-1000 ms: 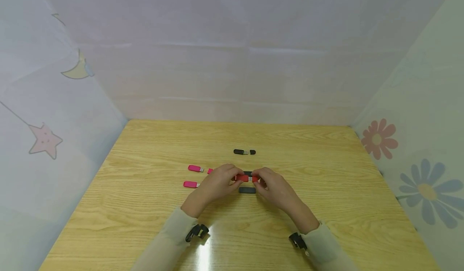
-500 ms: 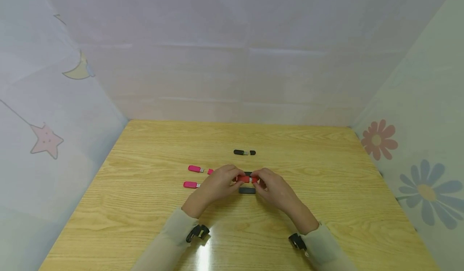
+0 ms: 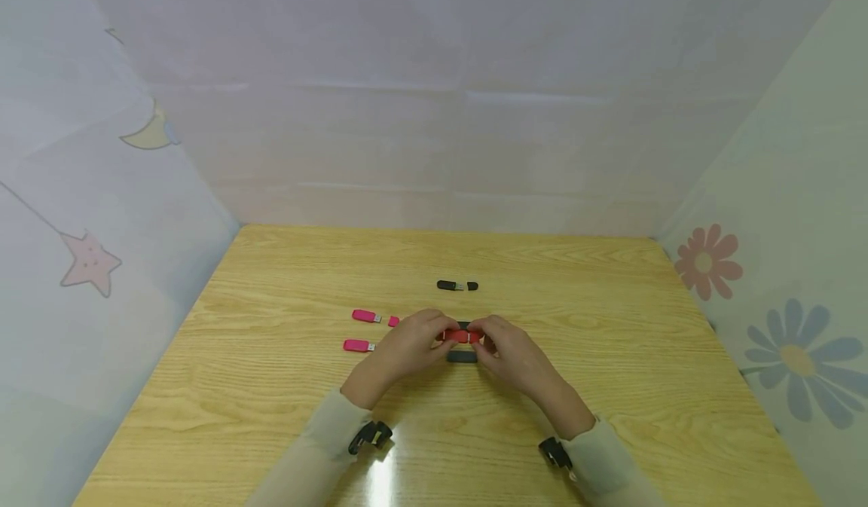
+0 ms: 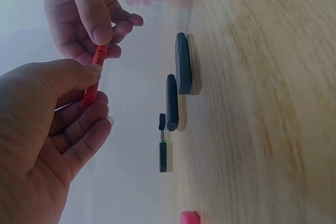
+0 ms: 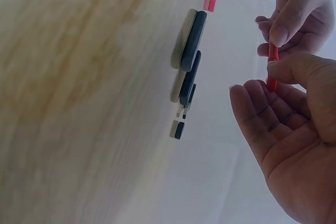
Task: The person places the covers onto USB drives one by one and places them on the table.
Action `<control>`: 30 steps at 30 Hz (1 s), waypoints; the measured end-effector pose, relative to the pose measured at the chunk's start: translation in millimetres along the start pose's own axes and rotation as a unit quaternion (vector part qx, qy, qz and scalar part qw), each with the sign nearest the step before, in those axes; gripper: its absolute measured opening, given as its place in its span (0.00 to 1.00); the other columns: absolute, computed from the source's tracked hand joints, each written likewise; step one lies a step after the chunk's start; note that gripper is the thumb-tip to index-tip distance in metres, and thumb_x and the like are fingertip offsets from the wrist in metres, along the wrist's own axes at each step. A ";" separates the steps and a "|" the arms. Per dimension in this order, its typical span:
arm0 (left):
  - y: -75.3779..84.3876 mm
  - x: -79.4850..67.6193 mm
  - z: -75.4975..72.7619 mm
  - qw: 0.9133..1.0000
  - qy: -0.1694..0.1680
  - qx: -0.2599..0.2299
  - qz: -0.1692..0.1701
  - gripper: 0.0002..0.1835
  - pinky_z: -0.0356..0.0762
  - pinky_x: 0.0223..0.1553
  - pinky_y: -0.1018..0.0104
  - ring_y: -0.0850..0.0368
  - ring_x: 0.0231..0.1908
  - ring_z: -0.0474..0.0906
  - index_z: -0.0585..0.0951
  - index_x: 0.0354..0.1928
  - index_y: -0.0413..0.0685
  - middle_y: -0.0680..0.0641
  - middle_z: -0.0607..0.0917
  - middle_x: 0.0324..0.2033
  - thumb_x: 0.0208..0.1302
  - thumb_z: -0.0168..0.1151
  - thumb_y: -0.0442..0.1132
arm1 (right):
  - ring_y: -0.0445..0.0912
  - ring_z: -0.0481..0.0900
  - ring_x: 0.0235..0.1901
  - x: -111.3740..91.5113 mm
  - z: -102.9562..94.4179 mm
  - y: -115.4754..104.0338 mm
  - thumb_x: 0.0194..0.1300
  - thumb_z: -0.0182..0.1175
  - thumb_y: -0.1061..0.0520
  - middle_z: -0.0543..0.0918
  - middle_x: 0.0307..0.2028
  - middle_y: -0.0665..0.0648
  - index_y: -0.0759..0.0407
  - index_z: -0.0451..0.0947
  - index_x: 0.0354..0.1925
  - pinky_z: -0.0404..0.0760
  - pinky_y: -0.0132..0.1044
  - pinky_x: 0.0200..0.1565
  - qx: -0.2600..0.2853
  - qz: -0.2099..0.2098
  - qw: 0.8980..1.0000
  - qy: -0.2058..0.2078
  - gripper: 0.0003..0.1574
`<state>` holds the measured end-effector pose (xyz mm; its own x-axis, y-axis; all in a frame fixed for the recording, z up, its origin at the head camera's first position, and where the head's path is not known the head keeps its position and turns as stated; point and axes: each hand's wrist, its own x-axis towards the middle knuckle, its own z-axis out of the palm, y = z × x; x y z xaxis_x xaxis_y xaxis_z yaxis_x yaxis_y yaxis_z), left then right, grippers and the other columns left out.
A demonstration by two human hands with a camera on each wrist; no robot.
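Observation:
My left hand (image 3: 415, 345) pinches the body of a red USB stick (image 3: 457, 336) between thumb and fingers, above the table. From the other side, my right hand (image 3: 513, 347) pinches its red cap (image 3: 475, 337). Cap and body lie in one line, with only a thin pale strip between them in the head view. In the left wrist view the red stick (image 4: 92, 85) is tilted and partly covered by both thumbs. Two dark capped USB sticks lie on the table, one (image 3: 463, 357) nearer than the hands, the other (image 3: 464, 325) just behind the red stick.
Farther back lies a black USB stick (image 3: 446, 285), its cap (image 3: 472, 285) off beside the plug. To the left are two pink uncapped USB sticks, one behind (image 3: 364, 316) and one in front (image 3: 356, 345); a pink cap (image 3: 394, 321) sits near the left hand. Fabric walls enclose the wooden table (image 3: 610, 288).
The red cap and body have come together: the metal plug that showed between them earlier has slid almost wholly out of sight. Both hands otherwise stay nearly in place.

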<state>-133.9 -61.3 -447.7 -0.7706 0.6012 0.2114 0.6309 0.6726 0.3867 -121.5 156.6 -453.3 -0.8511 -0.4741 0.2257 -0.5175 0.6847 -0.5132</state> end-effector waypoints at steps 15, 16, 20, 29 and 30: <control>1.4 -0.1 0.8 1.000 0.005 0.000 0.010 0.09 0.79 0.38 0.73 0.64 0.36 0.76 0.85 0.47 0.48 0.53 0.85 0.38 0.69 0.67 0.41 | 0.38 0.70 0.29 0.0 -0.8 -3.4 0.66 0.66 0.63 0.77 0.33 0.47 0.59 0.81 0.47 0.74 0.29 0.28 0.007 0.008 1.000 -0.002 0.11; 1.5 0.0 0.9 1.000 0.005 0.001 0.010 0.09 0.79 0.39 0.73 0.64 0.36 0.76 0.85 0.47 0.48 0.53 0.85 0.38 0.69 0.67 0.41 | 0.38 0.71 0.29 -0.2 -0.8 -3.4 0.66 0.66 0.63 0.77 0.33 0.47 0.59 0.81 0.47 0.74 0.29 0.29 0.008 0.008 1.000 0.000 0.11; 2.2 0.0 1.1 1.000 0.007 0.007 0.014 0.08 0.79 0.39 0.73 0.63 0.36 0.76 0.85 0.47 0.47 0.53 0.85 0.38 0.70 0.66 0.41 | 0.38 0.73 0.30 -0.8 -0.8 -3.6 0.66 0.66 0.64 0.79 0.34 0.48 0.59 0.82 0.47 0.76 0.29 0.30 0.009 0.001 1.000 0.006 0.11; 4.5 -0.5 0.8 0.999 0.022 0.026 0.035 0.06 0.78 0.35 0.74 0.64 0.33 0.76 0.86 0.44 0.46 0.53 0.85 0.36 0.69 0.67 0.40 | 0.38 0.74 0.30 -1.0 -0.1 -3.9 0.68 0.65 0.63 0.82 0.38 0.51 0.59 0.82 0.46 0.77 0.29 0.31 0.000 -0.015 1.000 0.005 0.08; 4.8 -0.4 0.7 0.999 0.024 0.030 0.039 0.06 0.78 0.35 0.75 0.65 0.33 0.76 0.86 0.43 0.46 0.53 0.85 0.36 0.69 0.67 0.40 | 0.38 0.73 0.30 -1.1 -0.1 -4.0 0.68 0.65 0.63 0.82 0.38 0.51 0.60 0.82 0.46 0.76 0.29 0.30 -0.002 -0.017 1.000 0.005 0.08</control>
<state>-130.5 -58.1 -446.5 -0.7218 0.6318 0.2825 0.6919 0.6500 0.3142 -118.5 154.4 -451.4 -0.8340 -0.4916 0.2505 -0.5461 0.6702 -0.5026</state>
